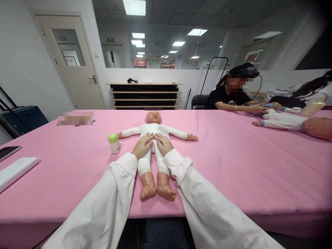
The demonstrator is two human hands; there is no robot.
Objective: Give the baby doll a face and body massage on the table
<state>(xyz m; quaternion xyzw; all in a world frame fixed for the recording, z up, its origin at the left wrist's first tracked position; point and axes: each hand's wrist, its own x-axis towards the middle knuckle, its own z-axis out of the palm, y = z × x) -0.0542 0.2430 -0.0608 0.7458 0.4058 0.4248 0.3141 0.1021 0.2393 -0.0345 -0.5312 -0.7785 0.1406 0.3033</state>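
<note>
On the pink-covered table lies a baby doll (154,128) on its back, its feet pointing toward me and its arms spread wide. Its body and limbs are white cloth; head, hands and feet are skin-toned. My left hand (143,145) rests flat on the doll's lower belly, fingers stretched out. Beside it my right hand (164,144) lies the same way, also open, the fingertips of both hands close together. Neither hand grips anything. A small white bottle with a green lid (114,144) stands left of the doll, near its hand.
A white rectangular case (18,171) and a phone (9,152) lie at the table's left. A blurred item (75,119) sits at the far left. Across the right side, a person (233,90) in a headset sits near another doll (290,121). The pink tablecloth (220,166) covers the table.
</note>
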